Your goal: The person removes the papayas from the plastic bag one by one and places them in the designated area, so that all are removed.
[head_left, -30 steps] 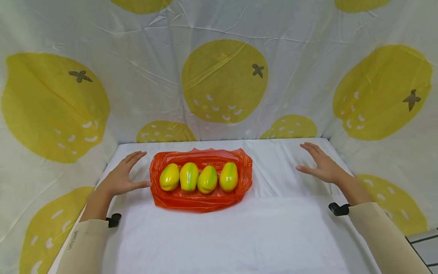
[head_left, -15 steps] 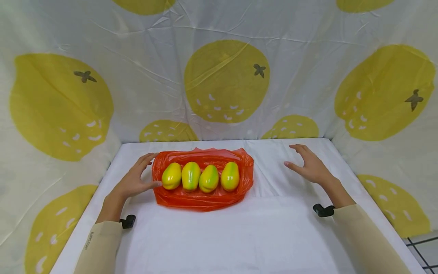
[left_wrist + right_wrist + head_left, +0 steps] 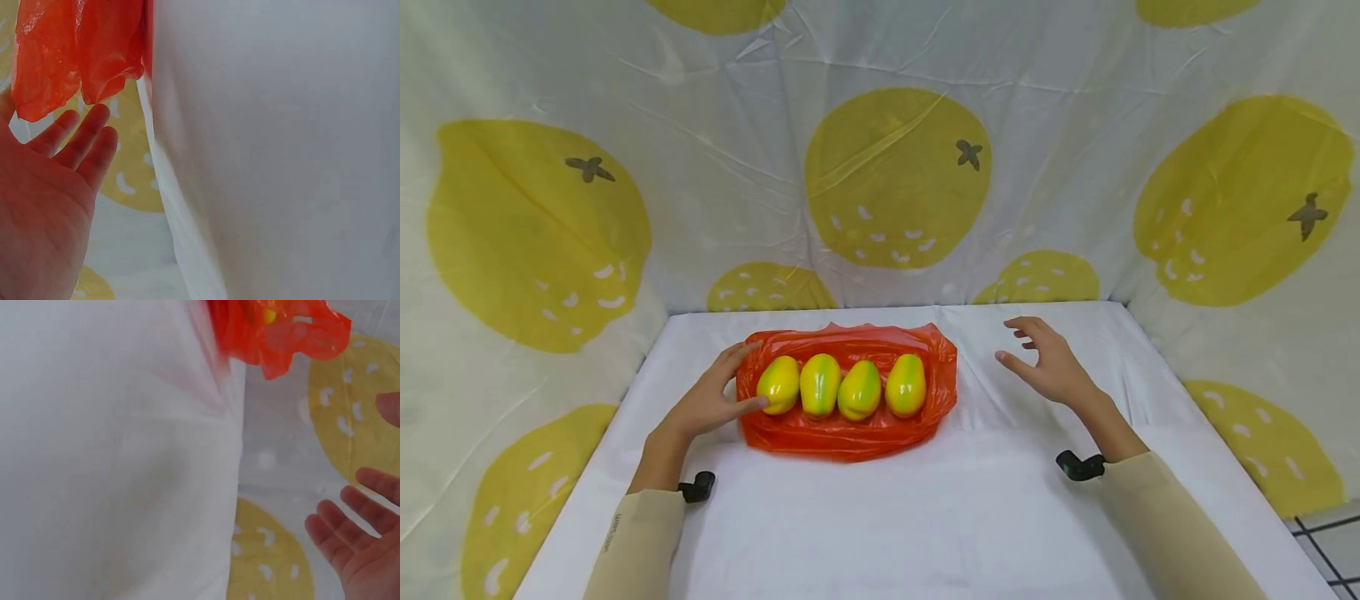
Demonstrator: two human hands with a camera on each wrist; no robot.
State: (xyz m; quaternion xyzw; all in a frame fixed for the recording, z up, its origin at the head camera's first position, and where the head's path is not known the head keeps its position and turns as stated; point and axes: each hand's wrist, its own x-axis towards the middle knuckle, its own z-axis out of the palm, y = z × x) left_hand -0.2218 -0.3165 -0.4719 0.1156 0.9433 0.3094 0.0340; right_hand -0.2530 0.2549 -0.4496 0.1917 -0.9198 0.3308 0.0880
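A red plastic bag (image 3: 850, 442) lies spread in the middle of the white table, its sides raised like a shallow tray. Several shiny yellow-green fruits, shaped like small papayas (image 3: 859, 392), sit in a row inside it. At the bag's left end is my left hand (image 3: 703, 400), thumb and fingers spread apart. Its fingertips overlap the bag's edge in the head view; I cannot tell whether they touch. In the left wrist view the fingers are close to the crumpled red plastic (image 3: 50, 62). My right hand (image 3: 1052, 367) hovers right of the bag, apart from it, holding nothing.
A white cloth (image 3: 880, 525) covers the table. Behind and on both sides hangs a pale curtain (image 3: 1045, 167) printed with large yellow fruit. Tiled floor (image 3: 1330, 542) shows at the lower right.
Both hands have moved inward toward the bag. The left hand has come from beside the bag to its left edge; the right hand has moved left. The bag and fruits stay in place.
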